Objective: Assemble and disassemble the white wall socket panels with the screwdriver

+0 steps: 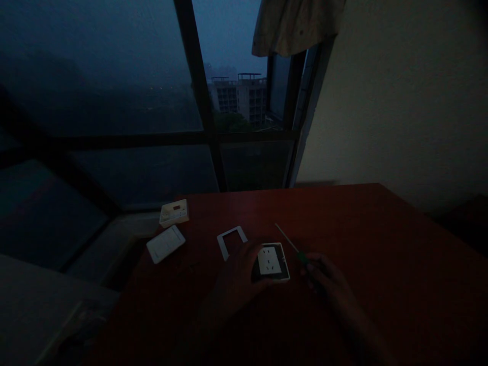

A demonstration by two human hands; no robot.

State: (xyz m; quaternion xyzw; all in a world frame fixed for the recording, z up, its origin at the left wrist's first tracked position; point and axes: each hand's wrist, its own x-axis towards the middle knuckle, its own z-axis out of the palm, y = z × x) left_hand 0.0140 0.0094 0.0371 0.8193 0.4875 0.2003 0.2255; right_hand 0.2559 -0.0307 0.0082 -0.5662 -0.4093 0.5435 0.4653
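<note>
A white wall socket (269, 261) with its cover frame off lies face up on the red-brown table. My left hand (241, 272) grips it from the left side, thumb at the near edge and fingers over the far edge. To the right, my right hand (324, 274) is closed round the handle of a screwdriver (302, 256). The handle is green and dark; the thin shaft points up and left, its tip apart from the socket. Just beyond my left hand lies a white square cover frame (221, 244), partly hidden by the fingers.
At the table's (343, 208) left edge sit an open white back box (174, 213) and a white rectangular switch or socket plate (165, 244). Small dark bits, perhaps screws (193, 265), lie nearby. Dark-framed windows (213, 134) stand behind, a pale wall (389, 101) at right. The light is dim.
</note>
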